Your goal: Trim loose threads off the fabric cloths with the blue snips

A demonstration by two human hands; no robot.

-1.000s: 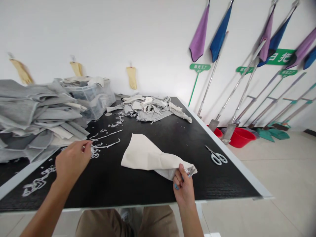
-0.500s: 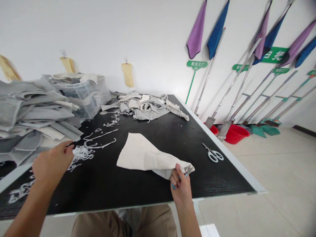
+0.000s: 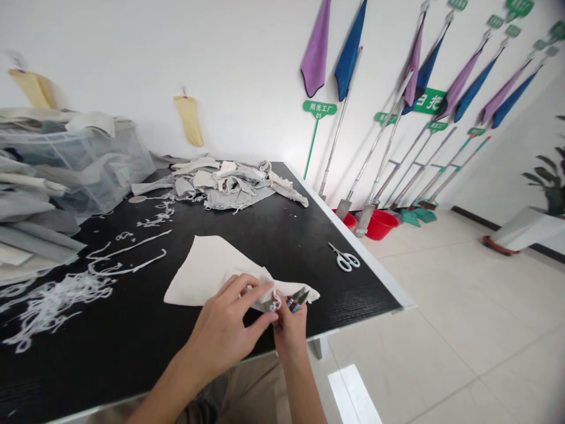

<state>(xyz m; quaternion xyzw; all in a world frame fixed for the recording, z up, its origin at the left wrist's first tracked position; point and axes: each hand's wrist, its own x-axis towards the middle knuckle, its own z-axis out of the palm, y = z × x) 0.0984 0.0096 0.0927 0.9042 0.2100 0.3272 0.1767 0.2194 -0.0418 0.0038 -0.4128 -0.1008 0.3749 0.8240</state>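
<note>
A cream cloth piece [image 3: 207,271] lies on the black table [image 3: 282,235], its near corner lifted at the front edge. My left hand [image 3: 229,330] pinches that corner and a small curl of white trimming beside it. My right hand [image 3: 289,330] holds small blue-handled thread snips [image 3: 297,299] with the blades pointing at the same corner. Both hands touch the cloth close together.
White-handled scissors [image 3: 345,259] lie near the table's right edge. White trimmings [image 3: 53,297] litter the left part. A heap of cloth pieces [image 3: 225,182] sits at the back; grey stacks [image 3: 30,218] and a clear bin [image 3: 83,165] stand left. Mops and red buckets [image 3: 382,224] line the wall.
My left hand left the trimmings at the left and came over to the cloth corner beside my right hand. The view has turned to the right.
</note>
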